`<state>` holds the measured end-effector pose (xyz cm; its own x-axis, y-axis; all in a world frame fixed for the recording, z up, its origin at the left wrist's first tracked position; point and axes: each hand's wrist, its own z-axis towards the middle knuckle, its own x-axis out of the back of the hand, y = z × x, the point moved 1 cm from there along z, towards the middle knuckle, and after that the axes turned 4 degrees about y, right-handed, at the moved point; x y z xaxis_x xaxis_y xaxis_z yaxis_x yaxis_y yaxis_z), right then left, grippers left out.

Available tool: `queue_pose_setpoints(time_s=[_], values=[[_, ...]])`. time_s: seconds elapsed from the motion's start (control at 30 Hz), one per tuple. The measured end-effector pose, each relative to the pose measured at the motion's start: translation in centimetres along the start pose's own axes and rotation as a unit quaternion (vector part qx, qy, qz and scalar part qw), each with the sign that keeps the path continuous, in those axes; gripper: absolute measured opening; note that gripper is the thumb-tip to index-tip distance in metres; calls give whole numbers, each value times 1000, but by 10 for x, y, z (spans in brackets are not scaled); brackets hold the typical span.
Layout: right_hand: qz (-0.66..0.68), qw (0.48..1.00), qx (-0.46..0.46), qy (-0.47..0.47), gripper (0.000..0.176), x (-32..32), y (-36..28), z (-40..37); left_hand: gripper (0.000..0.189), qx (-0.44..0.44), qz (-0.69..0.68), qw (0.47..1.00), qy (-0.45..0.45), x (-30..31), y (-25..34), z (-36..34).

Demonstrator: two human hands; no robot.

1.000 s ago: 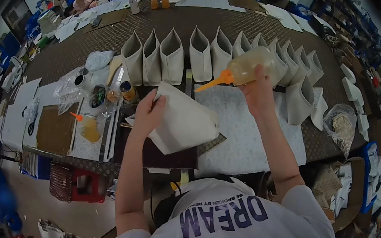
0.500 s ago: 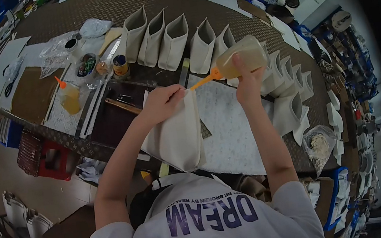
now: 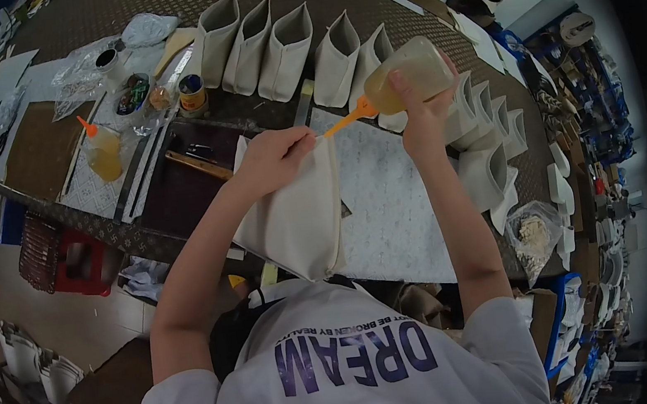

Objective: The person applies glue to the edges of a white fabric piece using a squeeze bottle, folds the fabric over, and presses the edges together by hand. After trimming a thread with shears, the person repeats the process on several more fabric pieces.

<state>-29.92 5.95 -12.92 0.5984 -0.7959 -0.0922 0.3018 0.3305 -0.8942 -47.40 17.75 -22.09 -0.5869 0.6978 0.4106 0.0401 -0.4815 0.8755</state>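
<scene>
My left hand [image 3: 280, 158] pinches the upper edge of a cream-coloured pouch [image 3: 297, 222], which hangs down towards my lap at the table's front. A squeeze bottle [image 3: 409, 76] of yellowish liquid is wrapped by the fingers of my right hand [image 3: 425, 116]. The bottle lies tilted, and its orange nozzle points left, with the tip at the pouch's top edge beside my left fingers. Whether any liquid leaves the tip is too small to tell. Behind my hands stand several similar open pouches [image 3: 287, 55] in a row.
A second glue-like bottle [image 3: 104, 158] with an orange tip stands at the left, near a yellow tin [image 3: 192, 96] and a dark board [image 3: 185, 181]. White paper [image 3: 390, 200] covers the table before me. At the right lie a plastic bag [image 3: 533, 236] and more pouches [image 3: 486, 169].
The view has shifted a little, so the table items sit higher and slightly left. My hands keep their holds, and the nozzle tip stays at the pouch's top edge.
</scene>
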Motion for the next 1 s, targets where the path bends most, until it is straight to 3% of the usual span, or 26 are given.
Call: queue_pose_setpoints(time_s=[0.47, 0.67, 1.0], values=[[-82, 993, -51, -67, 77, 13, -5, -36, 23, 13, 21, 999, 21, -5, -6, 13], [-105, 992, -62, -45, 79, 28, -3, -71, 25, 11, -11, 999, 46, -10, -27, 23], [-167, 986, 2, -7, 86, 45, -15, -139, 26, 13, 4, 996, 85, -15, -37, 31]])
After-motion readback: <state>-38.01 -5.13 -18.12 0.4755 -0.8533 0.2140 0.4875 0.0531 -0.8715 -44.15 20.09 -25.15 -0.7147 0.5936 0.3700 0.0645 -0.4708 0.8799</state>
